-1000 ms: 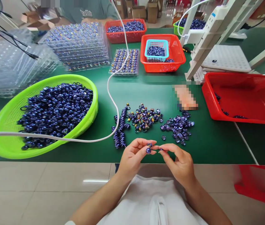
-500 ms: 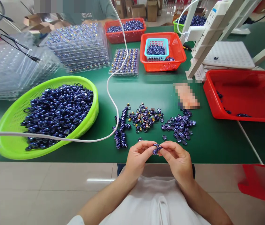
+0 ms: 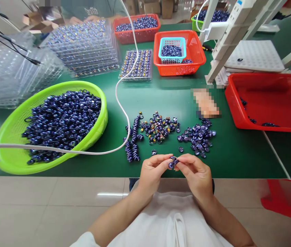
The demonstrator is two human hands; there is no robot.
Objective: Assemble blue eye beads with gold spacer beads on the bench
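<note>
At green table (image 3: pixel 161 97), both hands (image 3: pixel 151 171) (image 3: pixel 199 173), blue piece (image 3: pixel 171 165) pinched between

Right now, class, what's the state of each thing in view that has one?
Left hand: pinching a dark blue piece
Right hand: pinching at that piece
Large green basket: heaped
Turquoise basket: set inside an orange-red basket
Large red bin: sparsely filled
Filled clear trays: stacked
</note>
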